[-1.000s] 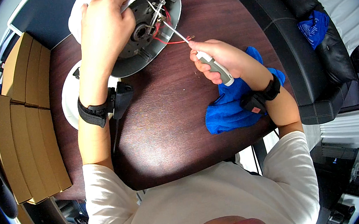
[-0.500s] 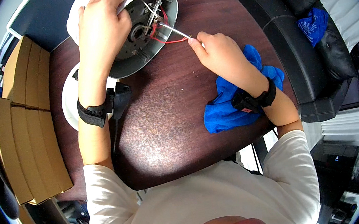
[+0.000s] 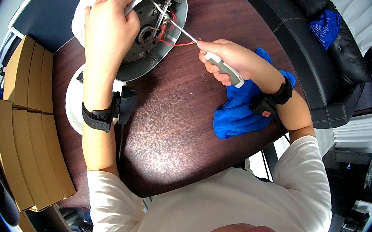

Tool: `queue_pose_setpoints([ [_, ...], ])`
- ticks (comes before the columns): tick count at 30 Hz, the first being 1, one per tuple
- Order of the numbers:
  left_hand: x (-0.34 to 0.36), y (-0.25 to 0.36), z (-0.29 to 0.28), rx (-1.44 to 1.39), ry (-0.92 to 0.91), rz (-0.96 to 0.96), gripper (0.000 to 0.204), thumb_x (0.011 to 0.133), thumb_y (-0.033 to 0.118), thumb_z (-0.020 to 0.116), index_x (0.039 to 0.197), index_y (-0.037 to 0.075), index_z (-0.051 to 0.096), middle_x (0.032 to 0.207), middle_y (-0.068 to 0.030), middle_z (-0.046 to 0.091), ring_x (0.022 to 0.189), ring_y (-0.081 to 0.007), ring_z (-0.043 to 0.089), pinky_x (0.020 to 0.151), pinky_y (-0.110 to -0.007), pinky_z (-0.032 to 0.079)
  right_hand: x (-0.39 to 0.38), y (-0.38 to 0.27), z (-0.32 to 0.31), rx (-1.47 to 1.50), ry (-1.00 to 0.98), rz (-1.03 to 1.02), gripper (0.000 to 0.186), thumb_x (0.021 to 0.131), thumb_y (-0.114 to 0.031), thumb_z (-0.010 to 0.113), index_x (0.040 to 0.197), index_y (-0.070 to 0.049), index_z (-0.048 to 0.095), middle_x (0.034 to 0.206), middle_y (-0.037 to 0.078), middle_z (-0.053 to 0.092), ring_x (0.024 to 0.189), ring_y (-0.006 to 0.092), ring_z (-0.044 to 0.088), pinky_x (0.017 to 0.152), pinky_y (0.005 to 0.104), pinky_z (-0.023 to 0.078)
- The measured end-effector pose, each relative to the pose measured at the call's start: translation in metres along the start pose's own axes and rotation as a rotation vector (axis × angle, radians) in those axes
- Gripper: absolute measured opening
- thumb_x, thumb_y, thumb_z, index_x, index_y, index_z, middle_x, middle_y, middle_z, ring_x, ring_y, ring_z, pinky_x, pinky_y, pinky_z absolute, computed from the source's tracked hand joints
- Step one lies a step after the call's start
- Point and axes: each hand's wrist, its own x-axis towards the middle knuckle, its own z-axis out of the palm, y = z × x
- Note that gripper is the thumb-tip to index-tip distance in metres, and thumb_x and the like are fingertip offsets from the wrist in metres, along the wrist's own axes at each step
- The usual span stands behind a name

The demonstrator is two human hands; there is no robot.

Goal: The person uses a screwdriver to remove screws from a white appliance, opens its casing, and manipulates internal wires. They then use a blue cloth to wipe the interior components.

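Note:
My left hand (image 3: 109,28) grips a white housing (image 3: 78,18) tilted on its side, its dark inner base (image 3: 142,52) with metal brackets and red wires (image 3: 171,44) facing me. My right hand (image 3: 225,59) is closed on a screwdriver (image 3: 231,74) with a grey-and-white handle. Its shaft reaches into the housing among the brackets and wires; the exact tip contact is too small to make out. A round white part (image 3: 74,105) lies under my left forearm, partly hidden. A blue cloth (image 3: 232,120) lies beneath my right wrist.
Cardboard boxes (image 3: 30,156) stand along the left of the brown desk (image 3: 174,131), with a dark partition (image 3: 46,17) at the back left. A black sofa (image 3: 303,57) with a blue bag (image 3: 325,27) on it sits right of the desk.
My right hand turned over the screwdriver half a second ago, hiding its handle, and has now turned back so the handle shows again. My left hand has barely moved.

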Motion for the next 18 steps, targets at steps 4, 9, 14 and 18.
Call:
queue_pose_setpoints([
  [4, -0.0004, -0.002, 0.0009, -0.004, 0.001, 0.001, 0.055, 0.07, -0.001, 0.045, 0.119, 0.019, 0.06, 0.124, -0.0187, 0.053, 0.121, -0.0392, 0.043, 0.105, -0.041, 0.034, 0.0051, 0.0038, -0.0015, 0.126, -0.081, 0.053, 0.036, 0.095, -0.044, 0.042, 0.081, -0.012, 0.046, 0.055, -0.002, 0.046, 0.036, 0.0097, 0.044, 0.033, 0.0271, 0.037],
  [9, -0.0012, -0.002, 0.0013, -0.003, -0.005, -0.014, 0.055, 0.07, -0.001, 0.045, 0.119, 0.02, 0.06, 0.124, -0.0185, 0.053, 0.122, -0.039, 0.043, 0.105, -0.041, 0.034, 0.0072, 0.0063, -0.0034, 0.202, -0.146, 0.092, 0.036, 0.095, -0.045, 0.04, 0.081, -0.013, 0.045, 0.056, -0.002, 0.045, 0.037, 0.0094, 0.043, 0.034, 0.0276, 0.037],
  [14, -0.0006, -0.0022, 0.0011, 0.003, -0.005, -0.013, 0.055, 0.07, -0.001, 0.045, 0.119, 0.02, 0.06, 0.125, -0.0181, 0.052, 0.122, -0.0387, 0.043, 0.105, -0.041, 0.034, 0.0061, 0.007, -0.0002, 0.191, -0.156, 0.082, 0.036, 0.095, -0.046, 0.04, 0.082, -0.012, 0.045, 0.057, -0.002, 0.045, 0.037, 0.0098, 0.042, 0.035, 0.0278, 0.037],
  [18, -0.0007, -0.0019, 0.0014, 0.012, -0.004, -0.006, 0.055, 0.07, -0.001, 0.045, 0.119, 0.02, 0.06, 0.125, -0.0179, 0.052, 0.122, -0.0386, 0.043, 0.105, -0.041, 0.034, 0.0087, 0.01, -0.0016, 0.218, -0.161, 0.074, 0.036, 0.095, -0.046, 0.04, 0.082, -0.012, 0.045, 0.057, -0.002, 0.045, 0.037, 0.0099, 0.042, 0.034, 0.0275, 0.037],
])
